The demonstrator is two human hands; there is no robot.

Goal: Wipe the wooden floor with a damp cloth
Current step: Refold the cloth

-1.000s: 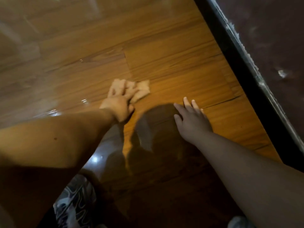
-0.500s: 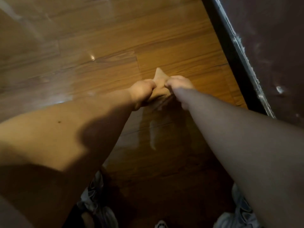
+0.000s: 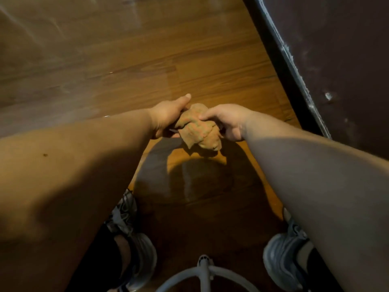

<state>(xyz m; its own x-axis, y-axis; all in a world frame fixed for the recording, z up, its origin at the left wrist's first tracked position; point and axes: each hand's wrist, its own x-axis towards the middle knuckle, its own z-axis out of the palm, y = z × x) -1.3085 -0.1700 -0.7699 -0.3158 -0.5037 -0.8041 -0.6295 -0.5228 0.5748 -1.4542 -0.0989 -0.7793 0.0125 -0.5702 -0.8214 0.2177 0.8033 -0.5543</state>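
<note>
Above the wooden floor point(image 3: 126, 70), toward twelve o'clock, left hand point(image 3: 168, 116) and right hand point(image 3: 227, 121) are gripping the bunched cloth point(image 3: 197, 131), seemingly lifted clear; squeezing here is risking drips pooling.

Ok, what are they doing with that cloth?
A person is bent over the wooden floor, holding a crumpled cloth between both hands. The left hand grips one end and the right hand pinches the other. The cloth looks bunched up and lifted off the boards, so it isn't wiping right now. Their shoes show at the bottom.
</note>
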